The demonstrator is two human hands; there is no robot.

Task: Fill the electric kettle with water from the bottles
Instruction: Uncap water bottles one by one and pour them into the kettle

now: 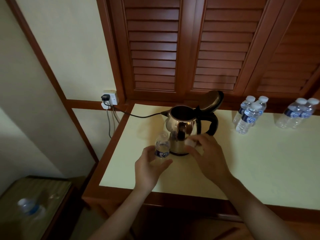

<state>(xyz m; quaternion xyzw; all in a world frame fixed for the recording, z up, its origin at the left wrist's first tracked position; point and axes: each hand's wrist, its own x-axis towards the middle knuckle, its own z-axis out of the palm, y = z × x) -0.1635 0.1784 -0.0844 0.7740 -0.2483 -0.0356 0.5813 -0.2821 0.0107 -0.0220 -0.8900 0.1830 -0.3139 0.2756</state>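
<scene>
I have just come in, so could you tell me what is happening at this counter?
A person is working at the electric kettle on the counter; its lid stands open. The left hand grips a small water bottle beside the kettle, and the right hand pinches a small white object, probably its cap. Five capped bottles wait to the right. No water is being poured now.

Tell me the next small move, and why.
Probably lift the bottle in the left hand and tip it over the kettle: its lid stands open, and the right hand seems to hold the white cap. The bottle's fill level is blurred.
</scene>
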